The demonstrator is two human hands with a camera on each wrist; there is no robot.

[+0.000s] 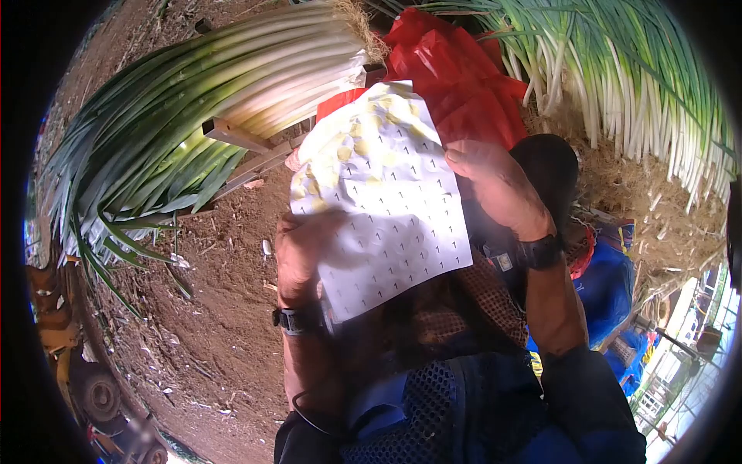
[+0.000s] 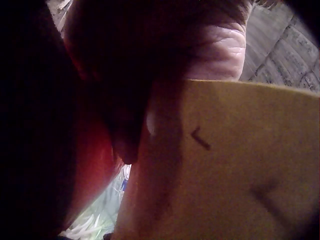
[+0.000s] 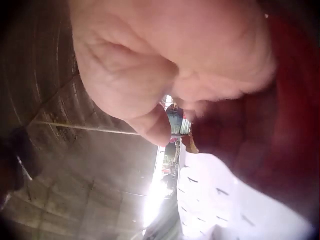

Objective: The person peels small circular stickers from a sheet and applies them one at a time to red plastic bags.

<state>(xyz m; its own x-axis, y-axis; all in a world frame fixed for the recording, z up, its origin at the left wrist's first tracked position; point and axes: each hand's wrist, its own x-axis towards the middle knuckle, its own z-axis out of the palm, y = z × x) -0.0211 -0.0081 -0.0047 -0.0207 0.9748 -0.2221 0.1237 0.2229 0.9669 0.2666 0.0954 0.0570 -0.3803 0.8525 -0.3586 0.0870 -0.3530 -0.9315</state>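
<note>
Stretching away from our body along its long axis, the white label sheet (image 1: 398, 220) printed with 1s sits above our lap, far end leaning left. Our left hand (image 1: 301, 251) is nearer, gripping its left edge, a blurred digit across its face. Our right hand (image 1: 498, 185) is beside the upper right edge, forearm angled inward, thumb toward the sheet; whether it pinches we cannot tell. Red plastic (image 1: 456, 66) lies beyond.

A black left wristband (image 1: 293, 319) and a matching right wristband (image 1: 539, 252) are worn below dark sleeves (image 1: 591, 402); the torso is covered by dark-blue mesh fabric (image 1: 423, 408) (coarsely holed).
</note>
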